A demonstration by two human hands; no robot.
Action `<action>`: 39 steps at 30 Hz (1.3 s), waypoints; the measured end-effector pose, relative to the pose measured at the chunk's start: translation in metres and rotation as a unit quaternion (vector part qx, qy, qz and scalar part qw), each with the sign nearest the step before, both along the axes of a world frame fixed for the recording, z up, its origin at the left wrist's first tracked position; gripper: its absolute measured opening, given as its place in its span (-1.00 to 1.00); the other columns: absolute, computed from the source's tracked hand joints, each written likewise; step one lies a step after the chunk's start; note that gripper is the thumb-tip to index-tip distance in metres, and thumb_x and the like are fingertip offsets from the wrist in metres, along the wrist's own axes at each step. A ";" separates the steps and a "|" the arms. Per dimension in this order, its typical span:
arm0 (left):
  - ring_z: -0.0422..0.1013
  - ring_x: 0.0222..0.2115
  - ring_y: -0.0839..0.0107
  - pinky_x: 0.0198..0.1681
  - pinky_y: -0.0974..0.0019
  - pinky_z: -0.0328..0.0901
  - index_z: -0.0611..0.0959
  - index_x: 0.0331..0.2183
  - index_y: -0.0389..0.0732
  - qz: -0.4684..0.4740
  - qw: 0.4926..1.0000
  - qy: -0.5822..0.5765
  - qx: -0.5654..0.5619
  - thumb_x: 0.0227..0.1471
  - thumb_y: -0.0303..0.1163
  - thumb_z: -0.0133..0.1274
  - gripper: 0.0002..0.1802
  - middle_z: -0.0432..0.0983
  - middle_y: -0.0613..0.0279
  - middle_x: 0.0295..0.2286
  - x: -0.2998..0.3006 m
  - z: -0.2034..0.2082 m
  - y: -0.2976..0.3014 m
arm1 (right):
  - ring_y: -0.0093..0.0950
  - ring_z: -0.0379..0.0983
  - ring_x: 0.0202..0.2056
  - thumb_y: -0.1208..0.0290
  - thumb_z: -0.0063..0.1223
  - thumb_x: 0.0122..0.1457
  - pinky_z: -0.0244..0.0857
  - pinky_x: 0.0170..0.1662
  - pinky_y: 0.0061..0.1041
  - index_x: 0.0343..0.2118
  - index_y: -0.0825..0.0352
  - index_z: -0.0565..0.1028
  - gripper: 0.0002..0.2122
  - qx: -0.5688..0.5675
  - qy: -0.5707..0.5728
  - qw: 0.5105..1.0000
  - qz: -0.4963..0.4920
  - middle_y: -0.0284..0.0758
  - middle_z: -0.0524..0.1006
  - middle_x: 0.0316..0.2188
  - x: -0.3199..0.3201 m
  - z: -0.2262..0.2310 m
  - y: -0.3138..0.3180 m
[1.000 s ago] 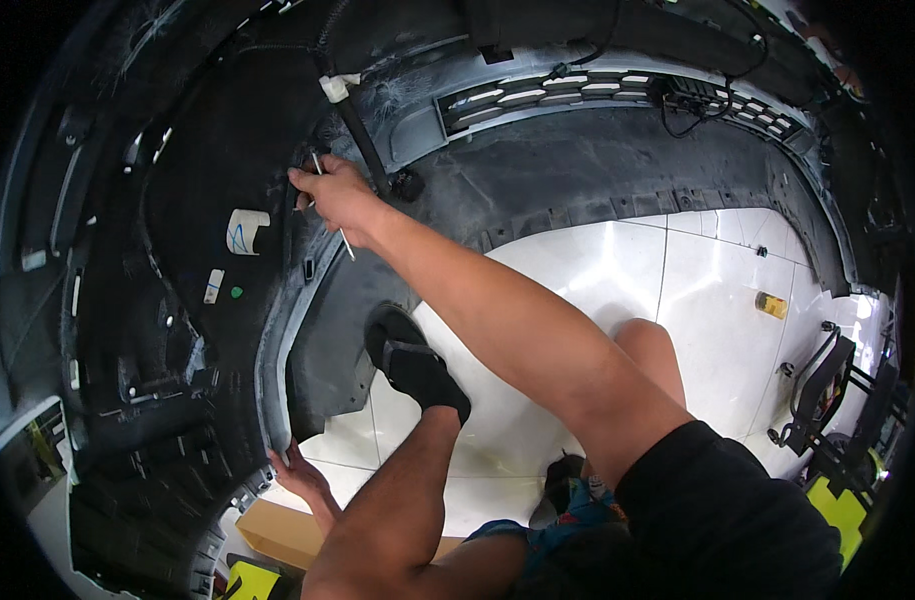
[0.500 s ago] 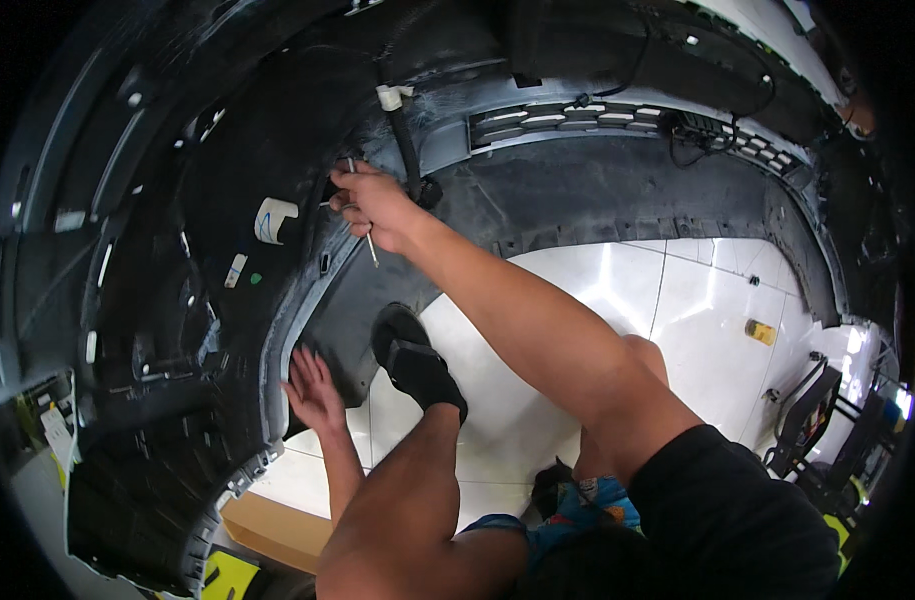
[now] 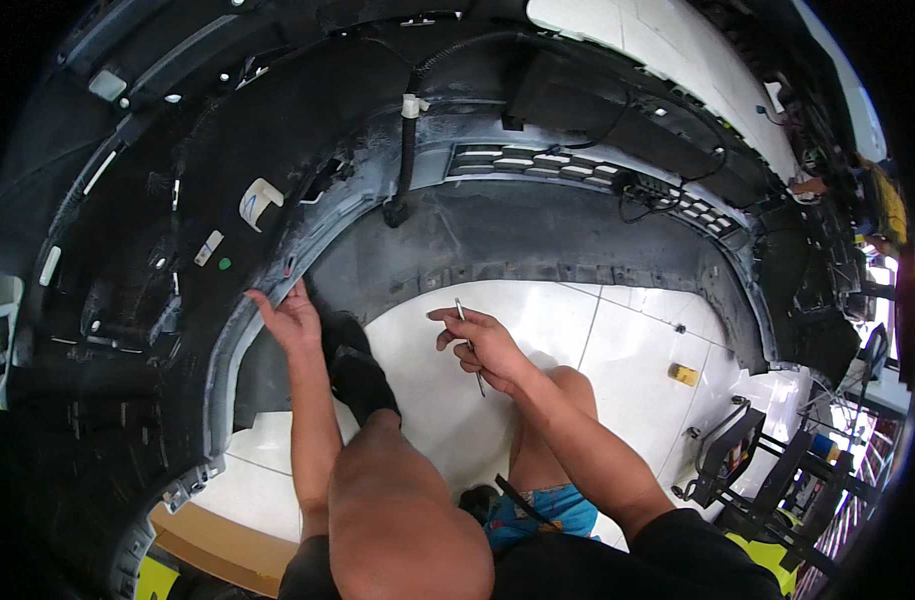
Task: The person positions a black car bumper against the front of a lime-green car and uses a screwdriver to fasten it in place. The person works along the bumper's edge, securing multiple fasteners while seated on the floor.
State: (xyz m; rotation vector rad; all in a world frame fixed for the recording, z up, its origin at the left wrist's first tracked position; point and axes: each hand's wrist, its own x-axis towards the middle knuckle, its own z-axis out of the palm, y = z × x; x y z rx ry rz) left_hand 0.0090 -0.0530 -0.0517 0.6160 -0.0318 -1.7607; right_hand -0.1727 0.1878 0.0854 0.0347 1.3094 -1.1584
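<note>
A large black car bumper curves around me with its inner side showing. My left hand grips its grey inner edge at the left, the thumb over the rim and the fingers partly hidden. Out in front of me, above the white floor, my right hand is closed on a slim silver metal tool, whose ends stick out on both sides of the fingers. That hand is apart from the bumper. A black corrugated tube with a white clip runs along the bumper's inside.
White floor tiles lie beneath, with a small yellow object on them. My foot in a black sandal is near the left edge. A black metal frame stands at right, a cardboard box at lower left. Another person is at far right.
My right hand has drawn back from the bumper toward me with the silver tool. My left hand has moved forward along the edge and gripped it. The view has shifted.
</note>
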 end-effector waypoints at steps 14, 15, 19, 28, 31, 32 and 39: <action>0.39 0.04 0.20 0.16 0.11 0.27 0.41 0.10 -0.18 -0.083 0.994 -0.067 -0.013 0.18 -0.06 0.08 -0.43 0.41 0.13 0.06 0.020 0.006 -0.007 | -0.66 0.31 -0.58 0.41 -0.10 0.30 0.18 -0.58 -0.63 -0.05 0.41 0.48 -0.75 -0.092 0.340 0.935 -0.045 -0.35 0.50 -0.49 -0.122 0.045 -0.119; 0.39 0.04 0.21 0.13 0.12 0.29 0.42 0.10 -0.16 -0.096 0.993 -0.075 -0.003 0.18 -0.06 0.08 -0.44 0.42 0.13 0.06 0.021 0.009 -0.008 | -0.65 0.34 -0.58 0.42 -0.10 0.30 0.21 -0.57 -0.63 -0.04 0.43 0.47 -0.74 -0.092 0.345 0.933 -0.049 -0.33 0.52 -0.48 -0.125 0.044 -0.133; 0.38 0.05 0.25 0.00 0.16 0.28 0.41 0.10 -0.08 -0.113 0.988 -0.101 -0.013 0.19 0.00 0.05 -0.45 0.41 0.19 0.07 0.023 0.017 -0.005 | -0.57 0.46 -0.59 0.47 -0.10 0.29 0.32 -0.60 -0.57 0.00 0.47 0.43 -0.72 -0.108 0.336 0.931 -0.090 -0.24 0.59 -0.40 -0.115 0.042 -0.169; 0.35 0.08 0.25 -0.03 0.18 0.27 0.39 0.12 -0.08 -0.132 0.985 -0.112 -0.012 0.19 0.03 0.04 -0.41 0.39 0.22 0.09 0.027 0.013 -0.006 | -0.51 0.50 -0.65 0.53 0.00 0.19 0.33 -0.65 -0.51 -0.07 0.51 0.48 -0.73 -0.068 0.591 0.803 -0.043 -0.23 0.58 -0.48 -0.125 -0.002 -0.185; 0.35 0.08 0.24 -0.03 0.19 0.28 0.39 0.12 -0.09 -0.137 0.985 -0.105 -0.015 0.17 0.03 0.06 -0.40 0.39 0.22 0.08 0.027 0.011 -0.008 | -0.53 0.46 -0.65 0.55 0.01 0.19 0.27 -0.65 -0.55 -0.07 0.49 0.48 -0.74 -0.068 0.580 0.810 -0.058 -0.25 0.57 -0.49 -0.129 -0.006 -0.185; 0.35 0.08 0.24 -0.03 0.20 0.28 0.39 0.12 -0.09 -0.136 0.985 -0.108 -0.015 0.17 0.03 0.06 -0.40 0.39 0.22 0.08 0.028 0.012 -0.008 | -0.54 0.44 -0.65 0.55 0.00 0.20 0.25 -0.63 -0.57 -0.07 0.49 0.48 -0.75 -0.092 0.521 0.844 -0.085 -0.26 0.57 -0.49 -0.124 -0.002 -0.187; 0.35 0.09 0.23 -0.04 0.20 0.28 0.39 0.12 -0.10 -0.141 0.985 -0.102 -0.013 0.16 0.04 0.07 -0.38 0.38 0.21 0.09 0.030 0.011 -0.009 | -0.61 0.36 -0.59 0.58 -0.01 0.23 0.22 -0.53 -0.65 -0.08 0.47 0.47 -0.79 -0.210 0.328 0.890 -0.238 -0.31 0.55 -0.47 -0.102 -0.011 -0.196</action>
